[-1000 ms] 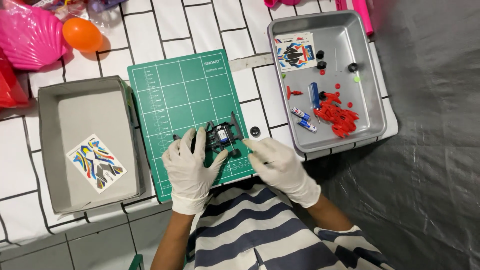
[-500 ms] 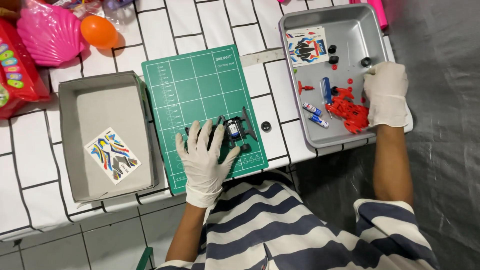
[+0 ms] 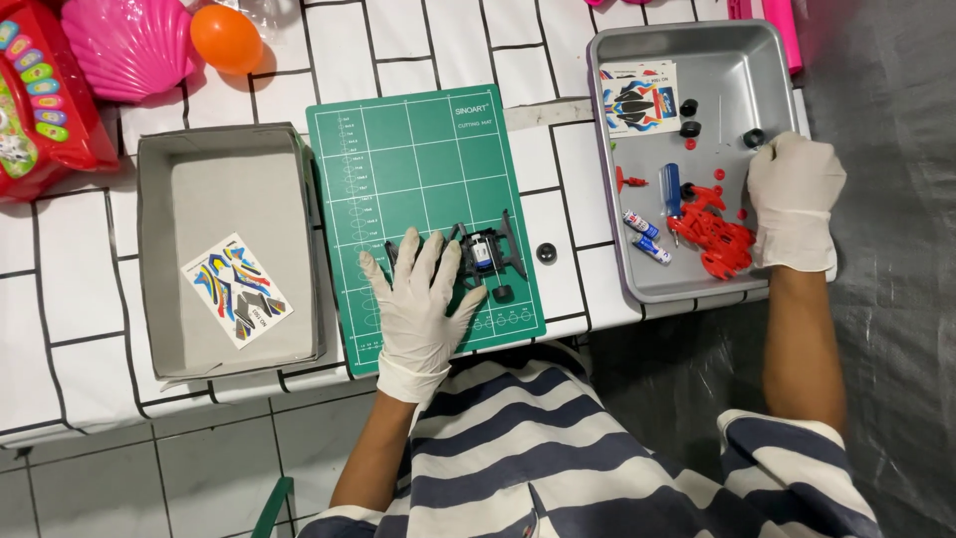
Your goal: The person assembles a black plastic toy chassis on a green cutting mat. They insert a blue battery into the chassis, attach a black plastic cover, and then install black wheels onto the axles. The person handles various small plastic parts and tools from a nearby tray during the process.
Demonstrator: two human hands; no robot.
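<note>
Left hand (image 3: 423,299) flat, right hand (image 3: 794,199) perhaps curled.

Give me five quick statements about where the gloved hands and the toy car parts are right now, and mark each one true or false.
1. The left hand in a white glove rests on the green cutting mat. True.
2. The right hand reaches into the grey cardboard box. False: it is in the metal tray.
3. The small black toy car chassis lies on the mat. True.
4. The red plastic car parts lie on the mat. False: in the tray.
5. The colourful sticker sheet lies inside the box. True.
</note>
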